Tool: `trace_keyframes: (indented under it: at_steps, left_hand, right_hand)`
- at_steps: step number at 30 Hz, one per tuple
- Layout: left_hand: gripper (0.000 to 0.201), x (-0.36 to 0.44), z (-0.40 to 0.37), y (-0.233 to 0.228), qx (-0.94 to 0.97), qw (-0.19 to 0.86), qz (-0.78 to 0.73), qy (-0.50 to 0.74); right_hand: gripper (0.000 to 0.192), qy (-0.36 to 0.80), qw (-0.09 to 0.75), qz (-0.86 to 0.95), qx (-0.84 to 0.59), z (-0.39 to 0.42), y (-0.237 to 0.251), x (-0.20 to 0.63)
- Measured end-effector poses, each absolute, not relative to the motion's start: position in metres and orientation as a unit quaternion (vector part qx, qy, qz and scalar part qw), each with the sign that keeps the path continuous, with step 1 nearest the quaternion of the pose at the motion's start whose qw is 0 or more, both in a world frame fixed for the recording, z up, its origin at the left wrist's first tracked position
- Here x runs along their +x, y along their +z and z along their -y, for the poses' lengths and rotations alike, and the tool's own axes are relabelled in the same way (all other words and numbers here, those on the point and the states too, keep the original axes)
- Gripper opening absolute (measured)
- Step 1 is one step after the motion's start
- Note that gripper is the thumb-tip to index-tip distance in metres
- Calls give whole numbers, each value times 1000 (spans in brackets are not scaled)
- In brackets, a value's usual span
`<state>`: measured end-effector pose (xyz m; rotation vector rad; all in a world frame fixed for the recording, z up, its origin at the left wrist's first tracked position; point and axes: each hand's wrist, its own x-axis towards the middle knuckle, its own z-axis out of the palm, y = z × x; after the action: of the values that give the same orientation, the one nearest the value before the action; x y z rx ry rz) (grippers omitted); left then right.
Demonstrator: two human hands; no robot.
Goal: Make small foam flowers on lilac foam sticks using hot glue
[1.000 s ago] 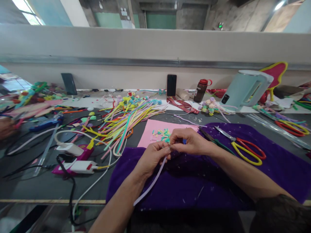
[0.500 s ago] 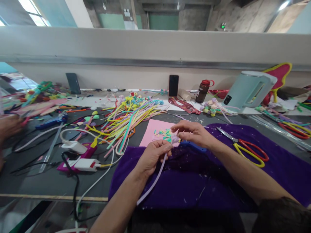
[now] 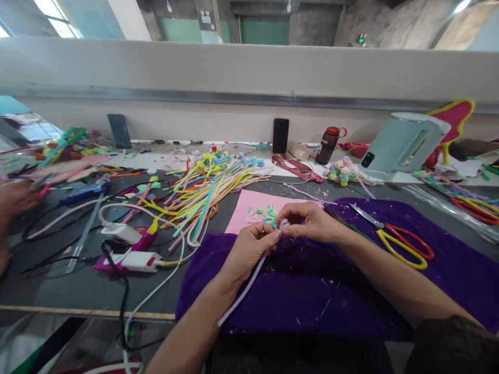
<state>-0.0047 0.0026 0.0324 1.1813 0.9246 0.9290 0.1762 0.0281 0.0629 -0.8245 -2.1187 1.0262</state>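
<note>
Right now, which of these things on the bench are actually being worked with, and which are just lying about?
In hand:
left hand and right hand, both pinching the lilac pipe cleaner
purple cloth beneath them

Lying about:
red and yellow scissors
pink sheet
pile of coloured pipe cleaners
phone
pale blue kettle

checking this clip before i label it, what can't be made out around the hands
Head view, the only one:
- Upper end of the pale lilac fuzzy pipe cleaner: pinched between left hand and right hand, so its shape is hidden by fingers.
- Small coloured bits on the pink paper sheet: too small to identify.
- Another person's hand: cut off by the left edge, blurred.
</note>
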Motion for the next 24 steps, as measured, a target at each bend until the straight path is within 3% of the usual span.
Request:
trace_keyframes:
  at_steps: [12,18,21,24]
  left_hand:
    - [23,-5,-2,33,497,651,-403,408]
    - [23,-8,-3,36,431,699,-385,421]
    - [22,-10,-5,37,371,711,-373,466]
    - [22,-8,-7,34,352,691,-364,515]
  right_hand:
    - [11,400,308,800,-326,-26,61,174]
    - [45,434,395,740,-329,-23,63,170]
    - [26,498,437,657,-360,-20,58,161]
    - [22,561,415,606,-382,-14,47,146]
